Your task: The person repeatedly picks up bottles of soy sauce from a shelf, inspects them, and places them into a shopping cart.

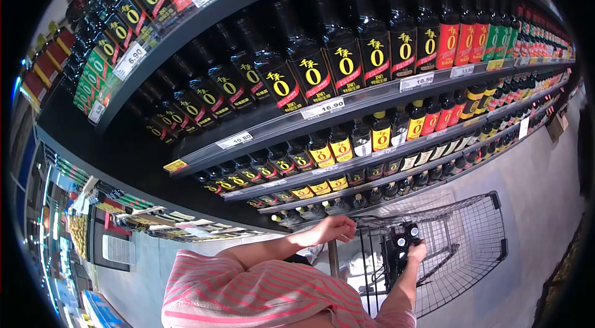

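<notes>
Over the near end of a wire shopping cart (499,229), my right hand (417,252) is closed around a dark bottle (401,242) with a pale round cap top. Another dark bottle (414,231) stands close against it inside the cart. My left hand (338,229) hovers near the cart's handle end, in front of the lowest shelf, with its fingers curled loosely; whether anything is in them is too small to tell.
Shelves (365,94) of dark sauce bottles (345,61) with price tags curve across the view above the cart. At the lower left are more displays and a pale basket (118,249). Grey floor (539,198) shows right of the cart.
</notes>
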Demonstrator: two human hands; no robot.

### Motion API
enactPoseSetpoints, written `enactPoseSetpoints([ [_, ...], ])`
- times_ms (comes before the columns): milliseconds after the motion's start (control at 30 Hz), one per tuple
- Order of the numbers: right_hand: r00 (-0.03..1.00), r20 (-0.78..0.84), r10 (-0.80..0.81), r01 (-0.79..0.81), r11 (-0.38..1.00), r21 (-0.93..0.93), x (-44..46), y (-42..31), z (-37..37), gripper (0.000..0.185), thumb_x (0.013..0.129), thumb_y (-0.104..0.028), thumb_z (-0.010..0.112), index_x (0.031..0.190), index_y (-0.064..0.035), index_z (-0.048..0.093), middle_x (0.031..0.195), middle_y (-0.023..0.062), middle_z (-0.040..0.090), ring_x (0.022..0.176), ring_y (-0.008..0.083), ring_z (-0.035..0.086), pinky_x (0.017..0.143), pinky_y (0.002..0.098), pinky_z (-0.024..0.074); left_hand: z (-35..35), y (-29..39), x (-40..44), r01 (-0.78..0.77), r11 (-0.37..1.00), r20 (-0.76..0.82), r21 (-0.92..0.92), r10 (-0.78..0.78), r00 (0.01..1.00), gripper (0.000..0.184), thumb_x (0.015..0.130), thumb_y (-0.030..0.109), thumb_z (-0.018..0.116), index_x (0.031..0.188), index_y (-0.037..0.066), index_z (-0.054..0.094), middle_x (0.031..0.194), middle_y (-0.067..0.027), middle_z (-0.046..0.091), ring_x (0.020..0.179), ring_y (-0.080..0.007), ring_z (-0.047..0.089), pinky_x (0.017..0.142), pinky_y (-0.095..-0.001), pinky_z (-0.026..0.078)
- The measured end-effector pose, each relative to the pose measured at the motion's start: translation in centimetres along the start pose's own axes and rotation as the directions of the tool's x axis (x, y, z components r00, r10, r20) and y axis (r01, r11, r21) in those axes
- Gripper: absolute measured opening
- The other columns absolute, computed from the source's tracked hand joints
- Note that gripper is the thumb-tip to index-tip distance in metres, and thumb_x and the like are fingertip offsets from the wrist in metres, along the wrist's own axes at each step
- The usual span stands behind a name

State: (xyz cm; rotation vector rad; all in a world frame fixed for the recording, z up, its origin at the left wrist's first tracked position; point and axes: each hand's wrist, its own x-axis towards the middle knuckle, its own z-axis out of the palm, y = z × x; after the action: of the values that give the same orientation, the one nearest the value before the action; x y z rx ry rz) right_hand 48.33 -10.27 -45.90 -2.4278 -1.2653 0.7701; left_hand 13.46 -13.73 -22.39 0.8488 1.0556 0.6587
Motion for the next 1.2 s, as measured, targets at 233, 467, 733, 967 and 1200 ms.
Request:
enactPoseSetpoints([
  [233, 0.994, -0.113, 0.0, 0.005, 0.999, 0.04, 1.9, 5.3, -1.9, 0.025, 0.073, -0.011, 0.069, 0.097, -0.0036, 0.067, 0.094, 0.0213, 0.068, 0.091, 0.0378, 0.065, 0.084, 0.0437, 0.0508, -0.4, -0.4, 0.0, -0.025, 0.998, 0.043, -0.049, 0.027, 0.999, 0.028, 0.099, 0.012, 0.05, 0.123, -0.001, 0.051, 0.114, -0.0113, 0.059, 0.106, -0.0213, 0.062, 0.091, -0.034, 0.053],
  [467, 0.943, -0.299, -0.143, 0.165, 0.985, 0.05, -4.6, 0.6, -15.1, 0.023, 0.074, -0.005, 0.066, 0.096, -0.0032, 0.064, 0.082, 0.0192, 0.067, 0.08, 0.0347, 0.066, 0.077, 0.0429, 0.0511, -1.0, -0.7, 0.3, -0.022, 0.998, 0.131, -0.064, 0.03, 0.991, 0.028, 0.099, 0.014, 0.05, 0.124, 0.001, 0.051, 0.115, -0.0098, 0.059, 0.107, -0.0211, 0.062, 0.091, -0.0347, 0.053],
  [733, 0.911, -0.375, -0.173, 0.3, 0.901, 0.312, -17.4, -13.8, -28.5, 0.011, 0.082, -0.005, 0.062, 0.092, -0.002, 0.057, 0.071, 0.011, 0.061, 0.054, 0.0141, 0.058, 0.053, 0.0332, 0.0498, -1.3, -0.5, 1.5, 0.045, 0.997, 0.202, -0.066, -0.031, 0.979, 0.03, 0.097, 0.02, 0.056, 0.122, 0.004, 0.054, 0.112, -0.0112, 0.062, 0.102, -0.0215, 0.064, 0.084, -0.0346, 0.056],
  [967, 0.865, -0.318, -0.388, 0.501, 0.66, 0.56, -25.7, -25.1, -32.9, 0.012, 0.082, -0.005, 0.063, 0.089, -0.0025, 0.054, 0.076, 0.0044, 0.059, 0.058, 0.0087, 0.057, 0.045, 0.0233, 0.0508, -2.4, 2.4, 0.3, 0.153, 0.848, 0.487, -0.508, 0.137, 0.863, 0.056, 0.099, 0.032, 0.05, 0.146, 0.008, 0.031, 0.139, -0.0197, 0.044, 0.13, -0.0355, 0.045, 0.106, -0.0485, 0.041],
  [1200, 0.792, -0.24, -0.561, 0.565, 0.526, 0.636, -27.4, -33.2, -33.1, 0.02, 0.078, -0.002, 0.064, 0.092, -0.0026, 0.05, 0.07, 0.0019, 0.055, 0.045, 0.0071, 0.05, 0.04, 0.0215, 0.0417, -4.3, 9.1, -4.2, 0.219, 0.789, 0.522, -0.574, 0.147, 0.84, 0.039, 0.1, 0.015, 0.049, 0.134, 0.0, 0.039, 0.123, -0.0156, 0.056, 0.107, -0.0275, 0.062, 0.095, -0.0426, 0.053],
])
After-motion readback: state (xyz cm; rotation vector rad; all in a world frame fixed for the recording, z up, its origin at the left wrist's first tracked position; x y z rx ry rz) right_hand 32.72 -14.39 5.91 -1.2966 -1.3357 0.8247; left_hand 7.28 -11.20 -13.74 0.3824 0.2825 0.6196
